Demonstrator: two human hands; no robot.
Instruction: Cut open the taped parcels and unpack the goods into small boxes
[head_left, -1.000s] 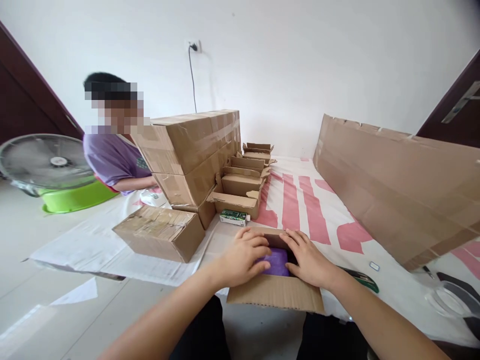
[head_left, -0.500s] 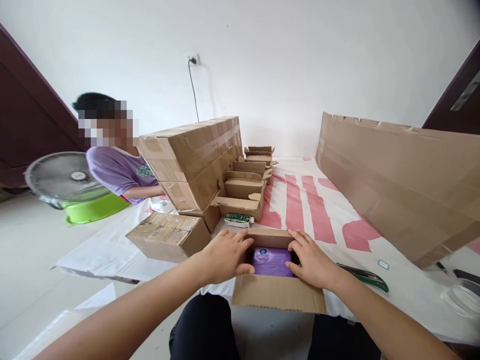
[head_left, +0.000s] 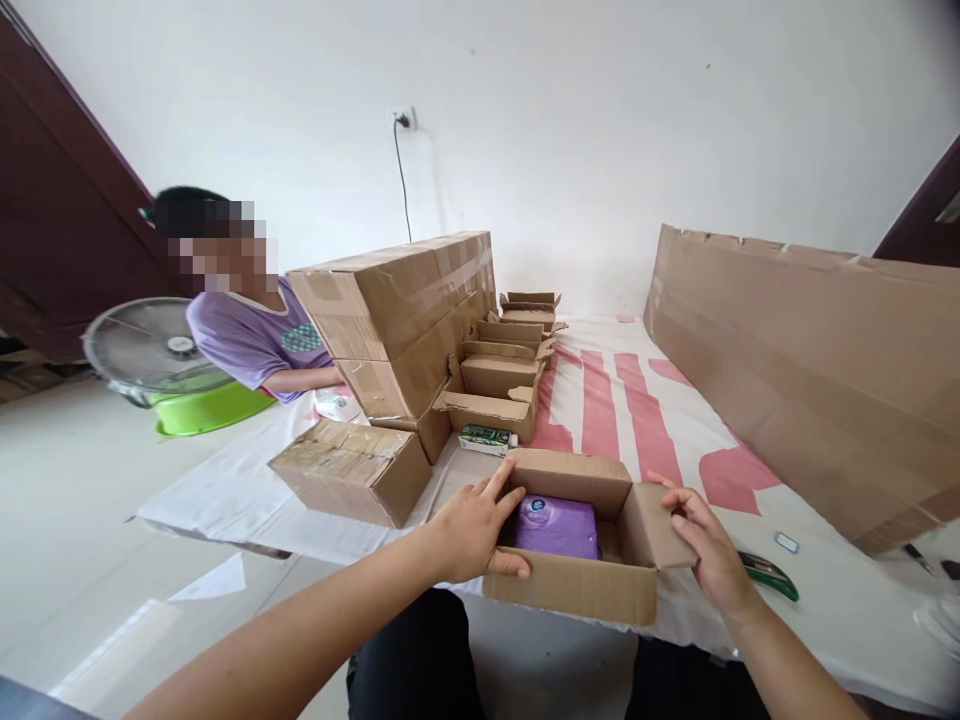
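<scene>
An open cardboard box [head_left: 570, 592] stands at the near edge of the table, in front of my knees. Inside, toward its left end, lies a purple plastic-wrapped pack [head_left: 556, 527] that looks like tissues. My left hand [head_left: 476, 530] rests on the box's left side with fingers spread, index finger at the back corner and thumb over the front edge. At the other end, my right hand [head_left: 705, 540] pinches the right flap [head_left: 660, 530], which is folded outward.
A small carton [head_left: 487, 439] lies behind the box. Several open boxes [head_left: 487, 410] line the stacked cartons [head_left: 390, 320]; a taped box [head_left: 352, 470] sits left. A green-handled cutter [head_left: 771, 576] is at right, below a cardboard panel [head_left: 810, 370]. A person [head_left: 255, 335] is behind the stack.
My right hand has left the purple pack and moved right onto the flap, which now stands out. My left hand has shifted to the box's left edge. The view has turned slightly left.
</scene>
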